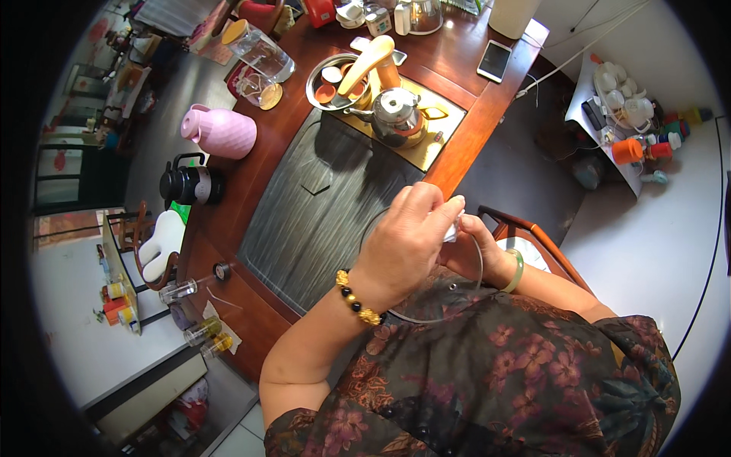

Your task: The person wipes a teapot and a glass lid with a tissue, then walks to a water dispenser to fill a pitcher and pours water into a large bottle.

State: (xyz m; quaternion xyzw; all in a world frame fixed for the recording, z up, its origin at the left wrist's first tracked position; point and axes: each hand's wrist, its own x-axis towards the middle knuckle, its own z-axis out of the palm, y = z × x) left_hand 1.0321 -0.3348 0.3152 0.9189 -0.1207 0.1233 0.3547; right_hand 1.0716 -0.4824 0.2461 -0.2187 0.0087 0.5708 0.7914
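Note:
My left hand (405, 240), with a gold and black bead bracelet at the wrist, pinches a small white item (450, 231), mostly hidden by the fingers. Close beside it on the right is my right hand (477, 243), a green bangle on its wrist. Its thumb is at the white item, its other fingers partly hidden. A thin curved line, possibly a cord or a clear rim, loops around and below the hands (434, 321). Both hands are over the near edge of a wooden tea table with a dark tray (297, 240). Beyond them stands a metal kettle (397, 120).
A metal bowl with small cups (311, 85) sits behind the kettle. A pink thermos (225, 132), a black jug (191, 181) and a lidded glass jar (268, 57) line the left side. A phone (494, 60) lies at the upper right; a wooden chair (531, 228) is beside me.

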